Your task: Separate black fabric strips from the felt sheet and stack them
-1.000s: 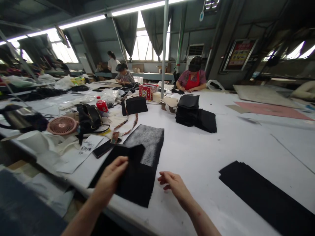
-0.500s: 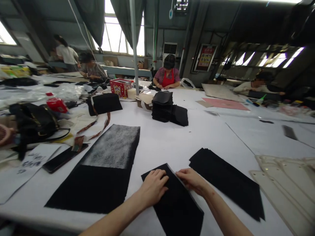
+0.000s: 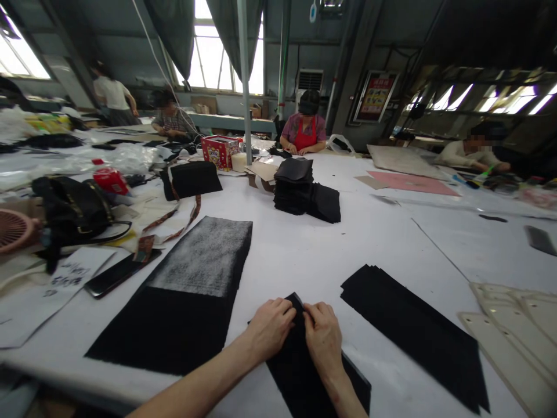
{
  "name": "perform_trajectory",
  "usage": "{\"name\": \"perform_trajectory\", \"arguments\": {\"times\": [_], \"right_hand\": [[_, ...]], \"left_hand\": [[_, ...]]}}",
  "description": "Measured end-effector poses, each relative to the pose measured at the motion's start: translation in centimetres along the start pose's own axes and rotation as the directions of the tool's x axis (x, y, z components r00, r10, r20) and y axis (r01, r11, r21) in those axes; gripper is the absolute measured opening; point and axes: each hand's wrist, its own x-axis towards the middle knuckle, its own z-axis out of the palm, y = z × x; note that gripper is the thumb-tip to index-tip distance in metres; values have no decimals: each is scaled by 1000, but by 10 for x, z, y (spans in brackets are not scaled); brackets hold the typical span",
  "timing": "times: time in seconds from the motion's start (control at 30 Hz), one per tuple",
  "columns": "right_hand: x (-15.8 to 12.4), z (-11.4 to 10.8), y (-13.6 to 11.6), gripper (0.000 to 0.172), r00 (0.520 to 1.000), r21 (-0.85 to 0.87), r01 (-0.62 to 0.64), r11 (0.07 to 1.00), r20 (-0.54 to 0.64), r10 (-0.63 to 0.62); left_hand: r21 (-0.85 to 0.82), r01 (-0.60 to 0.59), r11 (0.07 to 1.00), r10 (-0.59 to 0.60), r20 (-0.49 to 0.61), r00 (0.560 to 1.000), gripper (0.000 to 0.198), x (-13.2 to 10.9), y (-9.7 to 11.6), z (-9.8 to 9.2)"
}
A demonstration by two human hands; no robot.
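Observation:
A black rectangular sheet, cloth or leather-like, lies at a slant before me on the white table. My left hand rests on its upper left part, with fingers bent near the far edge. Close beside it, my right hand pinches the sheet's right edge near the far corner between thumb and fingers. Part of the sheet is hidden under both hands. To the left is a larger black piece with a greyish-white patch at its far end. A fanned stack of black pieces lies to the right.
Further back stand stacked black pieces. On the left are a phone, a black bag, a red bottle and a pink fan. Beige panels lie at right. Co-workers sit across the table.
My right hand has moved up and left along the sheet's edge towards the far corner. My left hand has shifted slightly up, and its fingers are now more bent. The view has turned slightly left.

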Motion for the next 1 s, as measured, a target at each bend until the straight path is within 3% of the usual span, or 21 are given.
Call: {"name": "perform_trajectory", "arguments": {"times": [0.23, 0.4, 0.63, 1.0], "right_hand": [[-4, 14, 13, 31, 980, 22, 178, 984, -91, -176], [-10, 17, 13, 38, 954, -59, 285, 957, -76, -289], [-13, 16, 9, 48, 949, -158, 310, 937, -2, -314], [-12, 18, 10, 48, 942, -209, 328, 921, 0, -336]], "left_hand": [[12, 3, 1000, -3, -4, 1000, 19, 5, -4, 1], [13, 25, 1000, -24, -40, 999, 49, 7, -7, 8], [4, 47, 999, -47, -74, 996, 42, 6, -15, 16], [-49, 57, 997, -60, -81, 995, 41, 8, -22, 19]]}}
